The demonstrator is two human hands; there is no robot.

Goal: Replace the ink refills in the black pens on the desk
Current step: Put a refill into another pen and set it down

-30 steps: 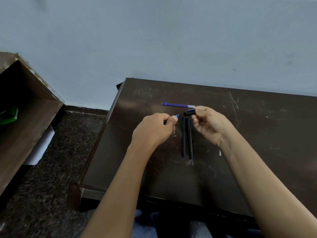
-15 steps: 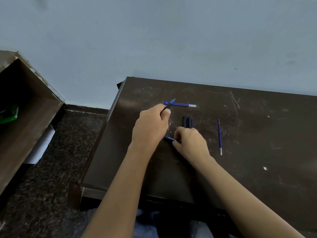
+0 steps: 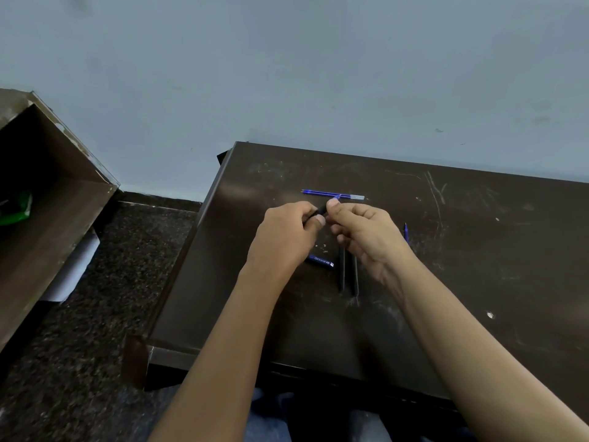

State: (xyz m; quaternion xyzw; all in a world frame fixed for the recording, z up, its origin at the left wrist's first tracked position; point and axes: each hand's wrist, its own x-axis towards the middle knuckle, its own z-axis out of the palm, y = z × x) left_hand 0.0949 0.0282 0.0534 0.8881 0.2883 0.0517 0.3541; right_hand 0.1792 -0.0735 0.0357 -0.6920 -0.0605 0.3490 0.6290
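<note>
Both hands meet above the counter [image 3: 478, 282]: the left hand [image 3: 283, 234] grips a black pen [image 3: 320, 212], the right hand [image 3: 366, 234] pinches its blue tip. Two black pens [image 3: 347, 275] lie beneath; a blue refill [image 3: 331, 194] lies toward the far edge.

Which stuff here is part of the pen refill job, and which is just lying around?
Job: held pen, two pens on desk, cap, refill, second refill.
Lying about: green item in cabinet, white paper on floor.

Right hand [image 3: 366, 237] hides pens' [image 3: 348, 275] upper ends.
</note>
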